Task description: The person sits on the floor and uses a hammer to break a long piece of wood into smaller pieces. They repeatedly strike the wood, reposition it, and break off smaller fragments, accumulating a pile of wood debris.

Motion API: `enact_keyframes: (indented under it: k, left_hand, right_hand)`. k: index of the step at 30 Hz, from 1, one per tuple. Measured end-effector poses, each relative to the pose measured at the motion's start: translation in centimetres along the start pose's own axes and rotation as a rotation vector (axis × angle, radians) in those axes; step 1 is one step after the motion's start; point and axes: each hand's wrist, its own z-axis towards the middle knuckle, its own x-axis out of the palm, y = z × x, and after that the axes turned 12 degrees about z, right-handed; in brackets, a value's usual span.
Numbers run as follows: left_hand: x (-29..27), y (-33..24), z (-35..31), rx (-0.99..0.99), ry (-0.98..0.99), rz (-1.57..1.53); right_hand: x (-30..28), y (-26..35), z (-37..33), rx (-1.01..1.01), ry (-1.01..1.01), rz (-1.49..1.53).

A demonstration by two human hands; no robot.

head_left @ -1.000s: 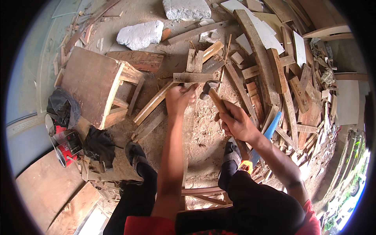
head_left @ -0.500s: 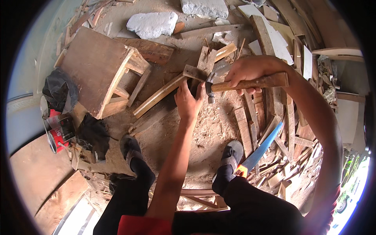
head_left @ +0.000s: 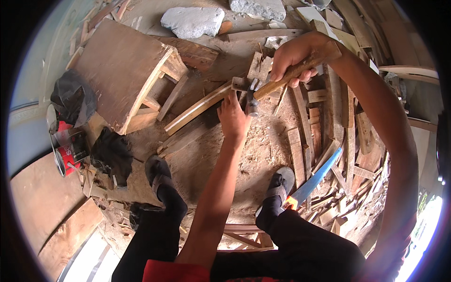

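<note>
My right hand (head_left: 287,60) is closed round the wooden handle of a claw hammer (head_left: 292,78). The handle slants up to the right, and the metal head is at the end of a short wooden block (head_left: 239,84). That block lies across the far end of a long wooden strip (head_left: 197,109) with a pale stripe along it. My left hand (head_left: 232,117) grips this end of the wood, its fingers partly hidden by the piece. Whether the hammer's claw is on a nail cannot be seen. Beneath the strip lies another, darker board (head_left: 190,136).
A brown wooden cabinet-like box (head_left: 124,66) lies to the left. Near my right foot rests a handsaw (head_left: 315,175) with a blue blade. Scrap boards (head_left: 334,110) are heaped on the right. Concrete chunks (head_left: 192,22) lie at the back, and a red can (head_left: 68,157) stands far left.
My right hand has risen, tilting the hammer's handle from nearly level to steeply slanted, while its head stays by the block. My left hand keeps its grip. The whole view has shifted slightly.
</note>
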Motion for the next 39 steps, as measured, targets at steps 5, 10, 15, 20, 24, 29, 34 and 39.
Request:
enact_keyframes:
  k: [5, 10, 15, 20, 24, 29, 34, 39]
  left_hand:
    - [-0.1, 0.1, -0.1, 0.019, 0.011, 0.064]
    - [-0.4, -0.6, -0.1, -0.011, 0.009, 0.075]
    - [-0.3, -0.2, -0.2, -0.009, -0.026, 0.036]
    - [-0.5, -0.1, -0.2, -0.022, -0.004, 0.042]
    - [0.0, 0.3, -0.2, -0.007, -0.058, 0.032]
    - [0.1, -0.3, -0.4, 0.012, -0.034, 0.042]
    - [-0.2, 0.4, -0.4, -0.007, -0.052, 0.022]
    - [-0.2, 0.3, -0.2, 0.057, -0.071, 0.04]
  right_hand:
    - [-1.0, 0.4, 0.0, 0.047, 0.104, -0.019]
    - [-1.3, 1.9, 0.0, 0.102, 0.127, -0.058]
    - [0.0, 2.7, -0.5, 0.127, 0.008, 0.172]
    - [2.5, 0.2, -2.0, -0.042, -0.212, 0.533]
    - [2.9, -0.3, -3.1, -0.187, -0.263, 0.462]
    - [4.7, -0.6, -5.0, -0.475, -0.323, 0.358]
    - [7.3, -2.2, -4.2, -1.133, -0.3, 0.869]
    - [10.1, -3.3, -2.5, -1.411, -0.697, 1.215]
